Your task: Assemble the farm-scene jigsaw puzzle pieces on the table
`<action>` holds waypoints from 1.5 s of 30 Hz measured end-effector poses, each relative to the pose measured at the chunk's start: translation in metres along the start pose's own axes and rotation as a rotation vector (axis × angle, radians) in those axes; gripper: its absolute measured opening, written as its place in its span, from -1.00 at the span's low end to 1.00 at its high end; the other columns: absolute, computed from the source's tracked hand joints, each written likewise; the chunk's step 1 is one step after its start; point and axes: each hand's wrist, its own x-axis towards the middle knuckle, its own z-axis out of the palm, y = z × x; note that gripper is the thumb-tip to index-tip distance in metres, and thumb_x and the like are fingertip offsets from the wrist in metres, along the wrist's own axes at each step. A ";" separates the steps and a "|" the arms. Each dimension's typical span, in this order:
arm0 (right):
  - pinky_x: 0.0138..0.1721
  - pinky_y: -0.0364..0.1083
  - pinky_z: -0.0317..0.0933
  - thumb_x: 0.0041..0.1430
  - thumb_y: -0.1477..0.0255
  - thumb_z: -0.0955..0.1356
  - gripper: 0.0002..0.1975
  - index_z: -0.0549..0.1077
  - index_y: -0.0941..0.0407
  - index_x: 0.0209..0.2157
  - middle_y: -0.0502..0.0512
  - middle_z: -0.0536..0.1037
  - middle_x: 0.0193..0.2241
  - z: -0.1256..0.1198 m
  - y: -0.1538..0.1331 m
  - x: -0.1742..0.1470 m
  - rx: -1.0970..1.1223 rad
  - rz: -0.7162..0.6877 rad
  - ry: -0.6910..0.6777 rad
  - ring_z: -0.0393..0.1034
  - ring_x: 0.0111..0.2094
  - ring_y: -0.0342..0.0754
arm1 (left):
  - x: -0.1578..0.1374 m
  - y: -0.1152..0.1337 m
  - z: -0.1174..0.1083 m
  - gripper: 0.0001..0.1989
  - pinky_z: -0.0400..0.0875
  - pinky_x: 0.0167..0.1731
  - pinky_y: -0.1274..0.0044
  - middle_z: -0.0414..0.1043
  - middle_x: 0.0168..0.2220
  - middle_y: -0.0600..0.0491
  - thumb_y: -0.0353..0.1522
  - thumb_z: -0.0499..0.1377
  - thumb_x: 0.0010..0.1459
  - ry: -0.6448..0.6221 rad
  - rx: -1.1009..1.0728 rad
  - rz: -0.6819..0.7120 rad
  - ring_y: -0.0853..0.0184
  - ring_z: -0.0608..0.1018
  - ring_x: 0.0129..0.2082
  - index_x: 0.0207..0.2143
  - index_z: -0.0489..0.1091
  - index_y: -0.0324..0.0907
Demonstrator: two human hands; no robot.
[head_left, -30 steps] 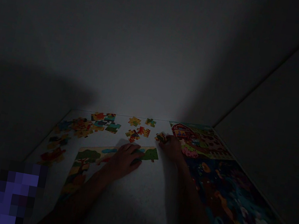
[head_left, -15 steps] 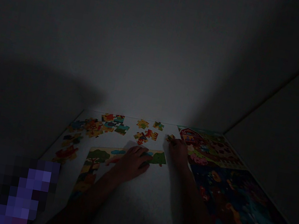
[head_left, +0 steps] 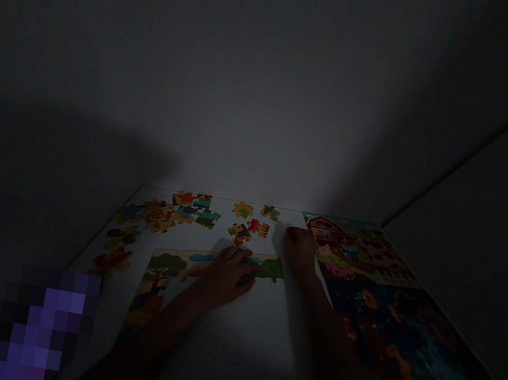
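My left hand (head_left: 230, 275) lies flat with fingers spread over the top strip of a partly joined jigsaw puzzle (head_left: 166, 262). That strip shows a tree, blue clouds and a green bush (head_left: 271, 268) at its right end; the left column runs down beside my forearm. Beyond the bush's upper right, my right hand (head_left: 299, 250) is closed, fingers curled down near the table. The puzzle piece seen in its fingertips a moment ago is now hidden behind them. Several loose pieces (head_left: 240, 232) lie between the strip and the wall.
More loose pieces (head_left: 158, 216) are heaped at the back left and down the left edge. On the right lie a farm picture (head_left: 351, 250) and a dark blue animal picture (head_left: 392, 352). A wall (head_left: 247, 117) rises behind the white table (head_left: 226, 349). The light is dim.
My right hand has turned and curled slightly, so the puzzle piece visible at its fingertips is now out of sight. My left hand stays in place on the strip.
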 end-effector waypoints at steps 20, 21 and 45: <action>-0.01 0.01 0.21 0.22 0.27 0.30 -0.62 0.54 0.03 0.03 0.25 0.48 0.06 0.021 -0.024 0.047 -0.038 0.085 -0.107 0.39 0.02 0.16 | -0.001 0.000 0.000 -0.70 0.28 0.17 0.23 0.36 0.12 -0.05 -0.28 0.19 0.26 0.019 -0.025 -0.006 0.14 0.36 0.14 0.04 0.47 -0.04; -0.03 -0.01 0.22 0.23 0.32 0.28 -0.64 0.55 0.02 0.01 0.24 0.49 0.05 0.020 -0.024 0.048 -0.025 0.084 -0.119 0.41 0.00 0.13 | -0.001 0.000 0.001 -0.71 0.28 0.16 0.23 0.36 0.13 -0.05 -0.29 0.19 0.26 0.019 -0.023 -0.003 0.14 0.37 0.13 0.03 0.47 -0.04; -0.12 -0.08 0.30 -0.10 0.22 0.52 -0.52 0.55 0.19 -0.15 0.28 0.58 -0.15 0.007 0.001 0.063 0.034 -0.030 -0.210 0.45 -0.05 0.15 | 0.001 -0.003 0.002 -0.71 0.26 0.18 0.22 0.36 0.13 -0.05 -0.32 0.19 0.26 0.020 -0.013 0.022 0.13 0.37 0.13 0.03 0.47 -0.05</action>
